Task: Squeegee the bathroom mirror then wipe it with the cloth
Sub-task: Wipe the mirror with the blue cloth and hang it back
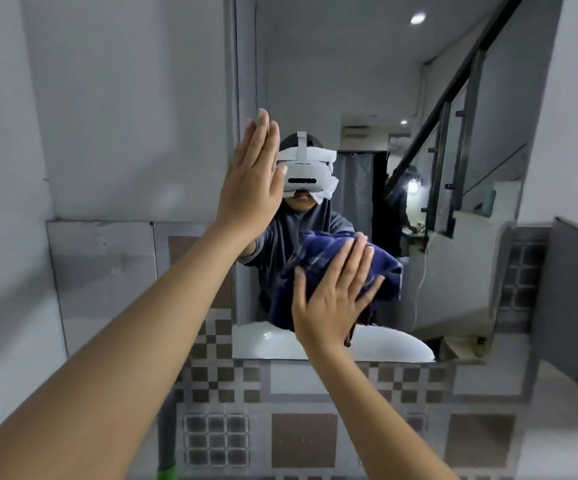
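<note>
The bathroom mirror [350, 81] hangs on the wall straight ahead. My right hand [332, 296] presses a dark blue cloth [318, 251] flat against its lower middle, fingers spread over the fabric. The cloth bunches around and above the hand. My left hand [249, 178] rests flat on the mirror's left edge, fingers together and pointing up, holding nothing. No squeegee is in view.
In the mirror I see a person wearing a headset, a white sink [280, 344] and a staircase [454, 109]. Checkered tiles [225, 372] cover the wall below the mirror. A grey wall [107, 116] is on the left, a grey panel [568, 299] on the right.
</note>
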Demonstrator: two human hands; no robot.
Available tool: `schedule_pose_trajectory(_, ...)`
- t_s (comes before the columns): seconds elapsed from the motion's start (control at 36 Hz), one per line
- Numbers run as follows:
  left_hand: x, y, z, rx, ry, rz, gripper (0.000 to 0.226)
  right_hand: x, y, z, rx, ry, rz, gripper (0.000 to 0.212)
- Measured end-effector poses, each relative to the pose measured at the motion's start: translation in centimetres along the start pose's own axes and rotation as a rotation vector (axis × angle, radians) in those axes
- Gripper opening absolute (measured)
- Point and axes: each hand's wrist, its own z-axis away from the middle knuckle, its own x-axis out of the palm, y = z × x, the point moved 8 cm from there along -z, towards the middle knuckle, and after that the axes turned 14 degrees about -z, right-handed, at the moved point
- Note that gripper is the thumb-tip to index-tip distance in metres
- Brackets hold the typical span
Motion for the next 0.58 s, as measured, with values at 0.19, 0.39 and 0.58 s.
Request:
schedule_pose_trajectory(0.19,0.0,-0.5,1.3,0.06,-0.042,-0.012,0.057,5.4,-3.3,6.7,-0.95,-0.488,0.357,0.07)
schedule_pose_trajectory(0.39,0.3,-0.4,1.8,0.036,-0.051,-0.019,0.057,-1.5,5.9,3.1,-0.94,-0.446,0.488,0.072)
schedule_pose_trajectory(0.58,1.5,-0.1,2.0,-0.081,-0.051,-0.009,0.054,-8.8,16.6,0.2,0.096,-0.064,0.138,0.083)
